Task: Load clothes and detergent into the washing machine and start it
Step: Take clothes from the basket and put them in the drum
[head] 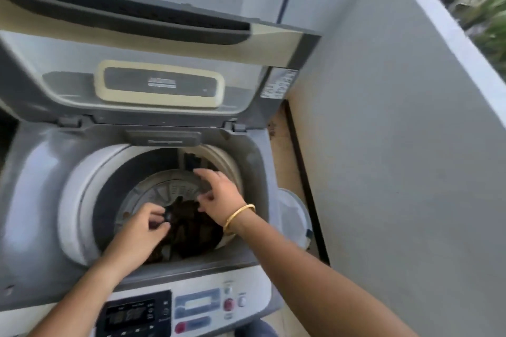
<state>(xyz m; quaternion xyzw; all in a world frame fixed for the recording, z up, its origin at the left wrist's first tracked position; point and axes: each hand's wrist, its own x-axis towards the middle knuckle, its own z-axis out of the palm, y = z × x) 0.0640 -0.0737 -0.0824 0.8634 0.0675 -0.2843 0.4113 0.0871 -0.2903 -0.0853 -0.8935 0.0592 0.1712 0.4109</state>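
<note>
dark brown cloth is the thing to watch, but start nearest: the control panel [164, 309] sits at six o'clock of the picture, its buttons untouched, so starting the machine is, i judge, well down the list. both forearms reach over it into the open washing machine [35, 200], whose lid [153, 85] stands raised at twelve o'clock.

the step in hand looks like loading. to do it well, let each piece fall loose and spread it around the drum floor instead of leaving one heap, so the load will spin in balance. keep every edge below the white drum rim [71, 200] so nothing catches when the lid comes down. i see no detergent anywhere.

the left hand [137, 232] is over the drum at about eight o'clock of the opening, fingers [161, 216] curled together and pinching a small dark bit of fabric at its three o'clock side. the right hand [219, 194], with a gold bangle [238, 217] at the wrist, hovers at about two o'clock of the opening, fingers spread apart and gripping nothing that i can see. the clothes [191, 230] lie bunched in the drum between and just below both hands, toward five o'clock of the opening, while the grey ribbed floor [169, 189] farther back at eleven o'clock is bare. blur hides finer detail.
</note>
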